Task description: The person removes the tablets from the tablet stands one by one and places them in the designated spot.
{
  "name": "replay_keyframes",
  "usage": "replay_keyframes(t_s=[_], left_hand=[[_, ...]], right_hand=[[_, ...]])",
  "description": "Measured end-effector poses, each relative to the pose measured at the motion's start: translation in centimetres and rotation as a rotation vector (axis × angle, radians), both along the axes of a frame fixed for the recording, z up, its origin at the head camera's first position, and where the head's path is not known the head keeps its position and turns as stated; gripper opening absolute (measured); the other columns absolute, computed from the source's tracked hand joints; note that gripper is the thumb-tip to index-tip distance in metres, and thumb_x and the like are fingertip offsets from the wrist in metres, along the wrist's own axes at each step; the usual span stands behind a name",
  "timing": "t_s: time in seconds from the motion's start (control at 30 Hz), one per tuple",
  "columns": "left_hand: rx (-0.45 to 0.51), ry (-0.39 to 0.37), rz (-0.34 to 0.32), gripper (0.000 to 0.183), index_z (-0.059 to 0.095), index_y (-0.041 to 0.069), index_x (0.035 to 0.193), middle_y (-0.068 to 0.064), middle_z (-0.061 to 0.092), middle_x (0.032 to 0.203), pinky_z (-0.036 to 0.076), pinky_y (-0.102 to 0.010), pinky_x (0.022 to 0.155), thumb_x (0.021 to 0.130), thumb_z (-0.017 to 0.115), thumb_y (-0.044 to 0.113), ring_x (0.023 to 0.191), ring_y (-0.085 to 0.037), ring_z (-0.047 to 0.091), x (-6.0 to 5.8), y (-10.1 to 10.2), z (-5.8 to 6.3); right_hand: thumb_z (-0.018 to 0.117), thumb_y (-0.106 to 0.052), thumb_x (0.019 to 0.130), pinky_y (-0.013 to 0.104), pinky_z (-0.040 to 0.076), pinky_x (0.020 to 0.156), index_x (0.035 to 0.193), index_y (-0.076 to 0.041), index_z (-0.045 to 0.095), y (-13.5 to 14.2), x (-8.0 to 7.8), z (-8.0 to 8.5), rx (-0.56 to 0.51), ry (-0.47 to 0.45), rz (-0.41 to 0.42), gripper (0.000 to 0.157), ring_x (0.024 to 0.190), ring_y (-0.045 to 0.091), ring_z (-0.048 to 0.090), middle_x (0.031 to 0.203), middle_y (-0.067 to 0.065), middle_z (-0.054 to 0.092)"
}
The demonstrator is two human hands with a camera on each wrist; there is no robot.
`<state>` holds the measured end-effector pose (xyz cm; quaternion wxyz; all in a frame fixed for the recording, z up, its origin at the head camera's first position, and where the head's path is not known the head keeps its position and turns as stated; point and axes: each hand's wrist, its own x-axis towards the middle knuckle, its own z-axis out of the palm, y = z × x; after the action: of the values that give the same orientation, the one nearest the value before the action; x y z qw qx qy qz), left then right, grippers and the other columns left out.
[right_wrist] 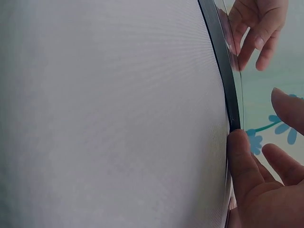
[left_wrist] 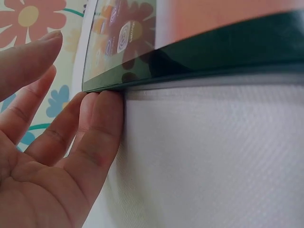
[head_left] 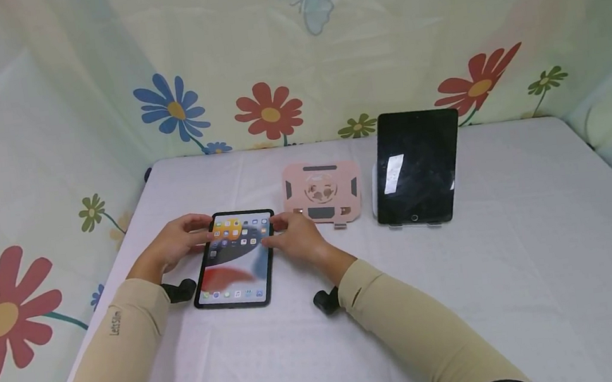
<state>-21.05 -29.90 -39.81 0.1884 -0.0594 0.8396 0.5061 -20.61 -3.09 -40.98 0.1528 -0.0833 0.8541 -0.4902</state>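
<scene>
A tablet (head_left: 234,260) with a lit home screen and a black rim lies on the white cloth, left of the middle. My left hand (head_left: 184,238) is at its upper left edge; in the left wrist view, fingertips (left_wrist: 108,102) touch the dark side edge and other digits stand apart in the air. Across from it, my right hand (head_left: 299,238) is at the upper right edge. The right wrist view has one fingertip (right_wrist: 237,137) against the black rim, with the other digits spread away from it. Neither hand visibly curls round the tablet.
A pink case (head_left: 349,187) with grey patches lies just beyond my right hand. Right of it, a second, dark-screened tablet (head_left: 418,171) leans upright on a stand. The white-covered table (head_left: 525,291) meets a flowered curtain (head_left: 379,42) at the back and left.
</scene>
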Motion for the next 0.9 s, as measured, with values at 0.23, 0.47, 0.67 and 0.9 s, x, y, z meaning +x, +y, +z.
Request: replay_keyframes(t_s=[0.23, 0.47, 0.67, 0.9], left_hand=[[-0.016, 0.010, 0.002, 0.052, 0.046, 0.003, 0.145, -0.020, 0.038, 0.153, 0.042, -0.047, 0.108, 0.098, 0.065, 0.015, 0.131, -0.037, 0.045, -0.1, 0.2, 0.1], [-0.058, 0.051, -0.010, 0.052, 0.047, 0.008, 0.146, -0.018, 0.044, 0.147, 0.037, -0.052, 0.110, 0.099, 0.064, 0.019, 0.131, -0.037, 0.043, 0.1, 0.7, 0.8], [-0.060, 0.138, -0.051, 0.049, 0.051, 0.008, 0.144, -0.017, 0.049, 0.144, 0.037, -0.051, 0.110, 0.099, 0.065, 0.022, 0.129, -0.035, 0.044, 0.6, 2.0, 1.4], [-0.003, 0.197, -0.061, 0.051, 0.050, 0.007, 0.145, -0.014, 0.051, 0.144, 0.038, -0.051, 0.110, 0.100, 0.065, 0.025, 0.131, -0.033, 0.046, 0.7, 4.2, 1.8]], right_hand=[[0.079, -0.023, 0.088, 0.038, 0.045, 0.102, 0.134, -0.004, 0.060, 0.4, 0.1, 0.0, -0.040, -0.012, 0.010, 0.053, 0.119, 0.024, 0.057, 0.129, 0.010, 0.064], [0.077, -0.021, 0.089, 0.035, 0.051, 0.094, 0.134, -0.004, 0.060, 1.0, 0.2, 0.0, -0.152, -0.005, 0.019, 0.051, 0.118, 0.024, 0.060, 0.130, 0.009, 0.063], [0.076, -0.017, 0.091, 0.033, 0.054, 0.089, 0.135, -0.001, 0.060, 1.8, 0.5, 0.3, -0.334, -0.024, 0.072, 0.049, 0.115, 0.022, 0.063, 0.132, 0.011, 0.062], [0.072, -0.014, 0.094, 0.036, 0.048, 0.101, 0.136, 0.000, 0.059, 3.4, 0.9, 1.1, -0.445, 0.006, 0.105, 0.046, 0.122, 0.021, 0.060, 0.134, 0.014, 0.062]])
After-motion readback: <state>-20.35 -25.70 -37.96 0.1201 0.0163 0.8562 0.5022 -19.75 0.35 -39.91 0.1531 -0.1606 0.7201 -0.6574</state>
